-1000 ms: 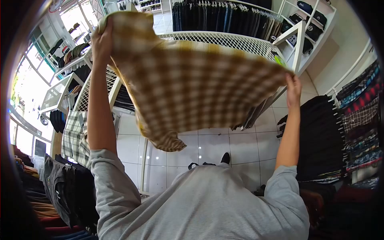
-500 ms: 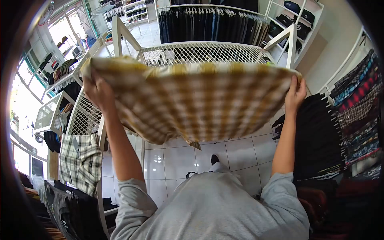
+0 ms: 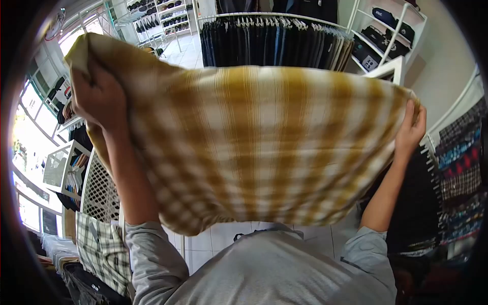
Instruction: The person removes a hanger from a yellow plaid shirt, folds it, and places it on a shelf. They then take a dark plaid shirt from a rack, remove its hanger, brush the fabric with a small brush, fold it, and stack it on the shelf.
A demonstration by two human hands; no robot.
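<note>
A yellow, brown and white plaid cloth (image 3: 264,137) hangs stretched between my two hands, its upper edge nearly straight and its lower part hanging loose in front of my chest. My left hand (image 3: 99,94) is closed on its upper left corner, where a fold sticks up above the fingers. At the upper right corner my right hand (image 3: 412,127) pinches the edge between thumb and fingers. The cloth hides most of the white mesh rack and the floor behind it.
Dark trousers (image 3: 269,43) hang on a rail ahead. Caps (image 3: 384,38) fill a white shelf at upper right. Plaid garments (image 3: 460,162) and black ones hang at the right. At lower left lies a black-and-white plaid shirt (image 3: 101,249), near a white mesh panel (image 3: 100,190).
Both hands have risen and moved farther apart with the cloth. It now spreads larger and nearer, covering more of the rack and floor.
</note>
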